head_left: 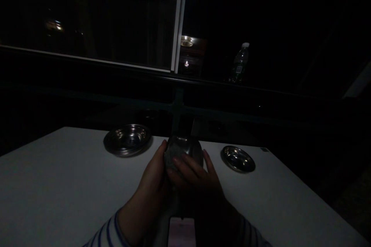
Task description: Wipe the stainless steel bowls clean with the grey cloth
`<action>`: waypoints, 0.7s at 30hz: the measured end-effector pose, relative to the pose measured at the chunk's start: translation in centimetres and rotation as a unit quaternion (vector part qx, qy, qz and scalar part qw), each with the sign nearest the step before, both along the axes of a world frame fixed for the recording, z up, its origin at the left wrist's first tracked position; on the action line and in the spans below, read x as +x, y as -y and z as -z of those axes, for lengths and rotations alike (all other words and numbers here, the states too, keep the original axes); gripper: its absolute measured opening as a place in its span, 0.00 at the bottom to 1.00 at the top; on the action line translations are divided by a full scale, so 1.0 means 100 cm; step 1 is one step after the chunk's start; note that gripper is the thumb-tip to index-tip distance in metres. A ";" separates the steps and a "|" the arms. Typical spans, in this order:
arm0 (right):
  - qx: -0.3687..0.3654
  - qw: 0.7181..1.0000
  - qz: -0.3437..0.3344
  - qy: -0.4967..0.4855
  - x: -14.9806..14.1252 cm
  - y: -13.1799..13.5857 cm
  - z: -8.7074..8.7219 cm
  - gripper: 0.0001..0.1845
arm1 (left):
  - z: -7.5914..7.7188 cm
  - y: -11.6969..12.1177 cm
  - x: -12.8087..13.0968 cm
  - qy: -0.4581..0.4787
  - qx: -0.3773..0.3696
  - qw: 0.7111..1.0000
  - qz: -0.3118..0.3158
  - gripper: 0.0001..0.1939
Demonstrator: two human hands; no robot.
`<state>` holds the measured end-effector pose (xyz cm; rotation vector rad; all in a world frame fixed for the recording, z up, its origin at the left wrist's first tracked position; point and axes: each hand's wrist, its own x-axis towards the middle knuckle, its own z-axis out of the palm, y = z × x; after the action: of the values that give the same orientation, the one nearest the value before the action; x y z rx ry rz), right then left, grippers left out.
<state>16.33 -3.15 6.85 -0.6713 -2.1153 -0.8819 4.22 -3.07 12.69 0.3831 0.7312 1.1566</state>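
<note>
A small dark metal bowl (188,144) is held up over the front middle of the white table, between my two hands. My left hand (153,181) grips its left side, with the thumb along the edge. The fingers of my right hand (199,179) lie across its near face, and one finger reaches up its right side. In the dim light I cannot make out whether a cloth lies under those fingers. A stack of shiny metal dishes (127,141) stands to the left of my hands. One metal dish (238,159) sits alone to the right.
The white table (72,185) spreads out on both sides, its far edge just behind the dishes. A phone (182,231) with a lit screen is at the bottom middle. Beyond the table, a plastic bottle (240,63) stands on a dark ledge by a window frame (177,23).
</note>
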 end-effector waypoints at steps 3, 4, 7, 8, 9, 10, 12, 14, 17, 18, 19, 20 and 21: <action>0.007 0.999 0.033 -0.043 0.000 -0.001 -0.003 0.14 | 0.006 -0.001 0.006 0.036 -0.010 0.999 0.005 0.18; 0.005 0.998 0.032 -0.046 -0.001 0.000 -0.002 0.14 | 0.007 -0.001 0.006 0.032 -0.005 0.999 0.006 0.19; -0.011 1.000 0.008 -0.026 -0.006 0.003 -0.001 0.13 | 0.006 0.000 0.004 -0.018 0.009 1.000 -0.023 0.22; -0.014 1.000 0.004 -0.022 -0.006 0.003 -0.002 0.13 | 0.005 0.001 0.003 -0.038 0.015 0.999 -0.033 0.22; -0.016 0.999 0.007 -0.029 -0.005 0.003 -0.003 0.13 | 0.004 0.002 0.003 -0.057 0.021 0.997 -0.038 0.22; -0.018 0.999 0.016 -0.040 -0.002 0.002 -0.006 0.13 | 0.003 0.003 0.003 -0.072 0.027 0.996 -0.035 0.23; -0.019 0.997 0.040 -0.067 0.004 -0.002 -0.010 0.14 | 0.002 0.004 0.004 -0.090 0.032 0.995 -0.026 0.25; -0.018 0.995 0.053 -0.084 0.007 -0.005 -0.011 0.15 | 0.001 0.004 0.005 -0.096 0.024 0.995 -0.030 0.27; -0.016 0.996 0.032 -0.081 0.002 -0.002 -0.005 0.15 | 0.000 0.004 0.005 -0.102 0.010 0.994 -0.032 0.27; -0.018 0.997 0.021 -0.076 -0.002 0.000 -0.003 0.14 | 0.000 0.004 0.005 -0.110 0.012 0.993 -0.032 0.26; -0.018 0.997 0.011 -0.068 -0.005 0.003 -0.001 0.14 | -0.001 0.004 0.004 -0.122 0.015 0.992 -0.035 0.26; -0.016 0.998 0.003 -0.061 -0.007 0.005 0.000 0.13 | -0.001 0.004 0.004 -0.137 0.023 0.989 -0.039 0.26; -0.012 0.998 -0.002 -0.056 -0.007 0.006 0.000 0.13 | -0.002 0.004 0.003 -0.157 0.032 0.986 -0.045 0.26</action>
<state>15.60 -3.77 6.90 -0.7131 -2.0287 -0.7998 4.54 -3.49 12.88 0.6012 0.9963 1.2215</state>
